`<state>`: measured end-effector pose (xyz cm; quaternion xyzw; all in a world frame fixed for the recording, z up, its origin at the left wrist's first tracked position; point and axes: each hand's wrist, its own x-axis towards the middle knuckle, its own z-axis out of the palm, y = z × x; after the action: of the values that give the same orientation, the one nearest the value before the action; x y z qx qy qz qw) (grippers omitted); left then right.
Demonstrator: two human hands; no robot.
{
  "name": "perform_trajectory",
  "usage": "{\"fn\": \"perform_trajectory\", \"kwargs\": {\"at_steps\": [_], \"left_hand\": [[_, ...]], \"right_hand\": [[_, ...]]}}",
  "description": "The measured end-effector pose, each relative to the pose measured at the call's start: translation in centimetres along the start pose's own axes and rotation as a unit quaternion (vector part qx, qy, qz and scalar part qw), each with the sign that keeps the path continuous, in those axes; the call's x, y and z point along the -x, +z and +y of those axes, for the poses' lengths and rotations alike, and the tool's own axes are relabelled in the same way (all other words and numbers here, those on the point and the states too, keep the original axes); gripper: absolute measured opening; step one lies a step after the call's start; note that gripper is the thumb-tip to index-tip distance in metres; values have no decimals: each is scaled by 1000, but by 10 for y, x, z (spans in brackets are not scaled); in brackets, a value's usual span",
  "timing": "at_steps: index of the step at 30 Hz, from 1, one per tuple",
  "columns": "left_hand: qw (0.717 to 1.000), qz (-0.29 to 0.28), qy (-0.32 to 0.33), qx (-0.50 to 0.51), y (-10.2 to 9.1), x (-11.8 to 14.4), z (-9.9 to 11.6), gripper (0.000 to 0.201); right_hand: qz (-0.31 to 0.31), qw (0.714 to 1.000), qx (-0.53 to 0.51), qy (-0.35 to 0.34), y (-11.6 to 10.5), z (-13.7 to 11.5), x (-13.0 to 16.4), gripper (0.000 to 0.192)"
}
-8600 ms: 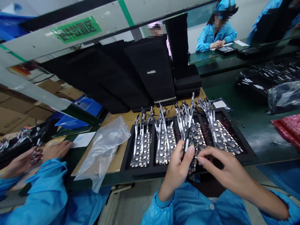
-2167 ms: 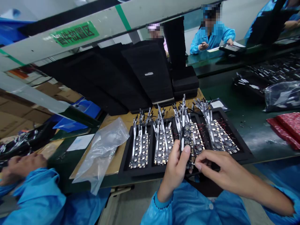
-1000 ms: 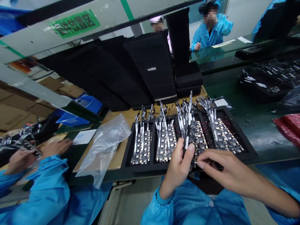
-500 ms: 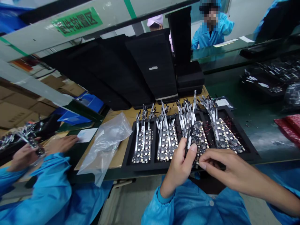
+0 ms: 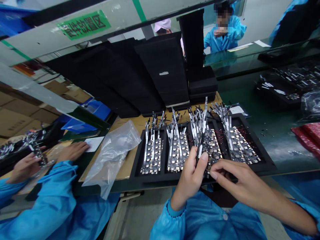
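Note:
My left hand (image 5: 189, 181) grips a small black circuit board (image 5: 209, 151) with a white flat ribbon sticking up from it, holding it tilted over the near edge of a black foam tray (image 5: 147, 181). The fingertips of my right hand (image 5: 237, 180) pinch at the board's lower right corner. The tray has several slots, each filled with rows of similar boards (image 5: 151, 156) with white ribbons pointing away from me.
A clear plastic bag (image 5: 112, 153) lies on brown cardboard (image 5: 136, 125) left of the tray. Black foam trays (image 5: 160, 70) lean in a stack behind. A co-worker's hands (image 5: 72, 151) in blue sleeves work at the left. A red bag (image 5: 308, 135) lies far right.
My hands have stayed on the same board, with only small shifts of the fingers. The co-worker's hand at the left has slid toward the white paper.

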<state>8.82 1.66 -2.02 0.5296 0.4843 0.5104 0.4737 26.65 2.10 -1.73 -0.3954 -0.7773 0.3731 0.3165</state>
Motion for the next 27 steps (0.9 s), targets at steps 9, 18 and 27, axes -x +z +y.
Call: {"fn": "perform_trajectory", "kwargs": {"at_steps": [9,18,27], "left_hand": [[999,-26,-35,19,-2,-2,3,12],[997,-57,-44,-18,-6,-3,4,10],[997,-54,-32,-36,-5,-3,4,11]], "right_hand": [[-9,993,-104,57,1,-5,-2,12],[-38,978,-186,89,3,0,-4,12],[-68,970,-206,110,2,6,-3,13]]}}
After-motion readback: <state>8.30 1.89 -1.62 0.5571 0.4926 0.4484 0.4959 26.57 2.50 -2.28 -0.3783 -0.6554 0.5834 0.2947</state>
